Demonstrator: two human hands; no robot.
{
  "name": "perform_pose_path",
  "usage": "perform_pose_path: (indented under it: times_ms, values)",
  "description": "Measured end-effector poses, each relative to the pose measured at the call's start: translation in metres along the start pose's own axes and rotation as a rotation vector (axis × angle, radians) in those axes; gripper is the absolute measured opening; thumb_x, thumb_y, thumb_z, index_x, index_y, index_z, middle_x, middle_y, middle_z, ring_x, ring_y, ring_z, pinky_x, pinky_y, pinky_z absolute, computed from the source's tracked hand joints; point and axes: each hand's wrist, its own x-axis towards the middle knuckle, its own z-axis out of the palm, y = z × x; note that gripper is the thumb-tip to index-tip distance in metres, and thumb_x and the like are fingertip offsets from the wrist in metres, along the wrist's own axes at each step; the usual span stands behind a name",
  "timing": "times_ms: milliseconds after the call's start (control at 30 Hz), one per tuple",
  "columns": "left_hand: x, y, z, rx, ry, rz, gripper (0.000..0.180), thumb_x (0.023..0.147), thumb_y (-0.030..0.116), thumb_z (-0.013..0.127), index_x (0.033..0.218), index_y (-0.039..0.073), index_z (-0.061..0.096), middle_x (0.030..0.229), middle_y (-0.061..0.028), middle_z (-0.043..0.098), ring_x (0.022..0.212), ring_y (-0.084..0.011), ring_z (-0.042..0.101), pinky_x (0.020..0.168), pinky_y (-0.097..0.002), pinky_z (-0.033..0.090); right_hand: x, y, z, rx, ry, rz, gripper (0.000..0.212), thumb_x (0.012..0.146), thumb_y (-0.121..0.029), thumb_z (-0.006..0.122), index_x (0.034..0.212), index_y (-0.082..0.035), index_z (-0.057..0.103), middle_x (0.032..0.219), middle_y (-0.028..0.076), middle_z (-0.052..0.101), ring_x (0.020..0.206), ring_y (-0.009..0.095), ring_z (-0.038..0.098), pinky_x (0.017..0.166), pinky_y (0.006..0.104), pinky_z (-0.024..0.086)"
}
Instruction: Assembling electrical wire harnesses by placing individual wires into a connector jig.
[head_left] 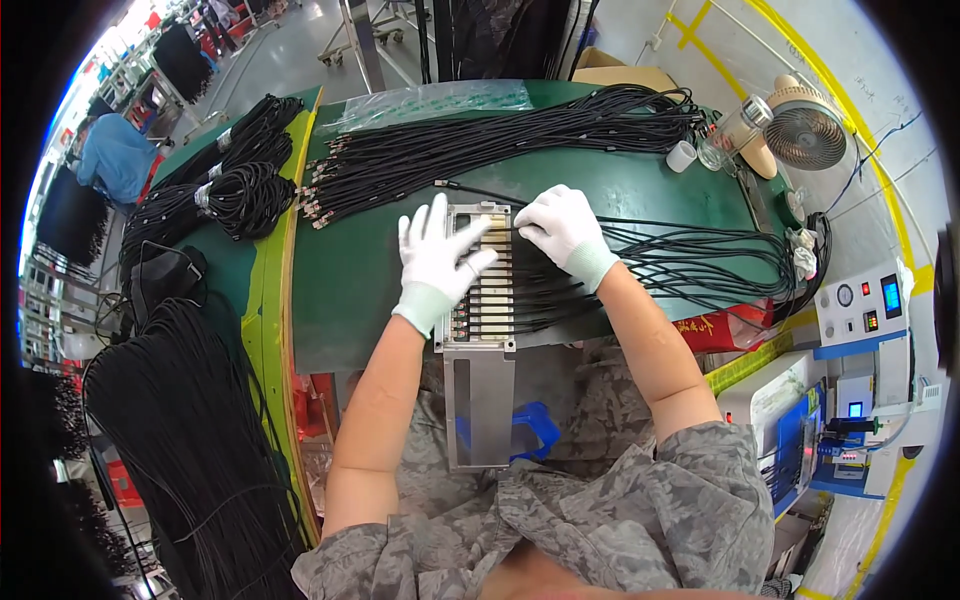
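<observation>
A metal fixture [480,347] with a row of parallel slots stands at the green table's near edge. Several black cables [560,308] lie side by side in its lower slots and trail off to the right. My white-gloved left hand [438,252] rests over the fixture's left side, fingers spread, the index fingertip by the upper slots. At the right edge of those upper slots, my gloved right hand [566,228] pinches a black cable; its fingers hide the gripped part. One loose cable end with a connector [442,184] lies just beyond the fixture.
A long bundle of black cables [480,145] crosses the table's far side. Coiled bundles [215,195] lie left of a yellow-green divider [268,290]. A fan [805,130], a glass jar [725,140] and a white cup [681,156] stand far right. A control box [862,303] stands at right.
</observation>
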Motion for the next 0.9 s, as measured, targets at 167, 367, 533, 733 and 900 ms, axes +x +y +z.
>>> perform_pose_path:
  times_ms: [167,367,533,733,900]
  values:
    - [0.004,0.016,-0.014,0.147,-0.124,-0.040,0.039,0.087,0.058,0.058,0.120,0.040,0.068,0.152,-0.0173,0.038,0.140,-0.0380,0.032,0.118,-0.0562,0.008,0.009,0.009,0.002,-0.061,0.075,0.134,0.023,0.084,-0.031,0.068,0.100,-0.015,0.071,0.098,0.005,0.067,0.101,0.030,0.057,0.089,0.0416,0.045]
    - [0.003,0.020,-0.008,0.071,-0.082,-0.064,0.029,0.087,0.046,0.064,0.113,0.035,0.073,0.148,-0.0162,0.045,0.137,-0.0376,0.036,0.119,-0.0548,0.009,0.023,0.023,0.015,-0.262,-0.101,0.324,0.017,0.083,-0.032,0.068,0.087,-0.015,0.071,0.091,0.005,0.066,0.098,0.028,0.058,0.086,0.0411,0.046]
    - [0.002,0.008,-0.004,0.013,-0.053,-0.028,0.031,0.087,0.045,0.064,0.116,0.036,0.072,0.149,-0.0165,0.044,0.138,-0.0377,0.036,0.118,-0.0553,0.009,0.016,0.037,0.022,-0.234,-0.054,0.318,0.012,0.083,-0.030,0.069,0.084,-0.018,0.070,0.088,0.003,0.065,0.094,0.026,0.058,0.080,0.0410,0.046]
    - [0.000,0.006,0.007,-0.001,-0.005,-0.017,0.032,0.086,0.050,0.062,0.113,0.037,0.073,0.146,-0.0140,0.046,0.135,-0.0373,0.037,0.116,-0.0613,0.012,0.018,0.022,0.009,-0.207,-0.124,0.249,0.014,0.079,-0.030,0.071,0.083,-0.017,0.070,0.086,0.004,0.066,0.090,0.027,0.060,0.079,0.0405,0.048]
    - [0.001,0.007,0.002,-0.141,-0.010,-0.058,0.034,0.087,0.047,0.064,0.115,0.030,0.072,0.144,-0.0123,0.050,0.136,-0.0349,0.038,0.117,-0.0572,0.013,0.014,0.022,0.005,-0.140,0.105,0.187,0.008,0.081,-0.021,0.068,0.082,-0.013,0.069,0.082,0.006,0.066,0.088,0.030,0.060,0.078,0.0414,0.048]
